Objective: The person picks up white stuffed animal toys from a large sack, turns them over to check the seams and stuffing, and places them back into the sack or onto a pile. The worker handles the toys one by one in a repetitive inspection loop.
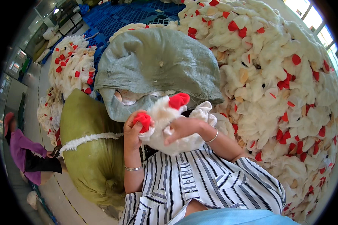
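Note:
A white fluffy plush toy skin (159,114) with red fabric parts hangs in front of my chest, limp and unstuffed in look. My left hand (132,131) pinches it beside one red piece (143,120). Against its right side, my right hand (182,129) is closed on the white fabric, with some fingertips hidden by the fur. A second red piece (179,100) sticks up at the top of the skin. Just beyond both hands lies a grey-green woven sack (157,56), its mouth gaping toward me with pale fabric inside.
A big heap of white plush skins with red parts (274,93) rises on the right. An olive sack (90,146) bulges at my left, a white fluffy strip across it. Behind are blue pallets (127,15) and a smaller heap (73,63). A person in purple (26,150) is far left.

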Motion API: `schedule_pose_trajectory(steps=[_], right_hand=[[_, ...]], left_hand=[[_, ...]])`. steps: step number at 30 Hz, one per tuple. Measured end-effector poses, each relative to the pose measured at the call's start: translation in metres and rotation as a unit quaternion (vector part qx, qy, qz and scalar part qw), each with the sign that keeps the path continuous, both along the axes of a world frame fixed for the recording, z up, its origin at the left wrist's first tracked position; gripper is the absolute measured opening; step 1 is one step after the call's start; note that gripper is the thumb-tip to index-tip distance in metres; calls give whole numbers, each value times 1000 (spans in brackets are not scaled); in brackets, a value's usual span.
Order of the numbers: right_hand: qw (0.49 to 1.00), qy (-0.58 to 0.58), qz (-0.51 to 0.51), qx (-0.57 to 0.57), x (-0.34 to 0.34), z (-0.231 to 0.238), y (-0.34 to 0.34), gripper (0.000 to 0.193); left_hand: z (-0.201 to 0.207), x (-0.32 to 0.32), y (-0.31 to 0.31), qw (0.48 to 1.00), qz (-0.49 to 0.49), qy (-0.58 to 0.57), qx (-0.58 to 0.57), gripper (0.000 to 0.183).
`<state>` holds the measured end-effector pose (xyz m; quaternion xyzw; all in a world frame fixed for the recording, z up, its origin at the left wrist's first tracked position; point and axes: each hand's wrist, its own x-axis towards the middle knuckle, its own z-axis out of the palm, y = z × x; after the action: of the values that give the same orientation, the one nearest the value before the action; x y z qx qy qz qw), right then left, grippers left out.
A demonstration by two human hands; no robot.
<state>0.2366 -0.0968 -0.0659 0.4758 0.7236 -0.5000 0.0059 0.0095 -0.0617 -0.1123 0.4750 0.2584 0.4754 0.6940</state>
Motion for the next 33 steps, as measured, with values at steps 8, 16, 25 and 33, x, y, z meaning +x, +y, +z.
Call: schedule_pose_trajectory(steps=[8,16,25,33], right_hand=[[860,376,-345,-16,-22,-102,20,53],[667,612,-424,-38,-2,-56,24,24],[910,411,49,31,-52,-15,-7,22],[874,464,-104,-99,-6,-45,-8,29]], left_hand=[[12,17,-27,990,-135,45,20,33],[-2,-19,-32,955,-267,-14,130,26],[17,19,-15,956,-79,-125,-254,55],[35,-2,-2,988,146,-15,-52,42]])
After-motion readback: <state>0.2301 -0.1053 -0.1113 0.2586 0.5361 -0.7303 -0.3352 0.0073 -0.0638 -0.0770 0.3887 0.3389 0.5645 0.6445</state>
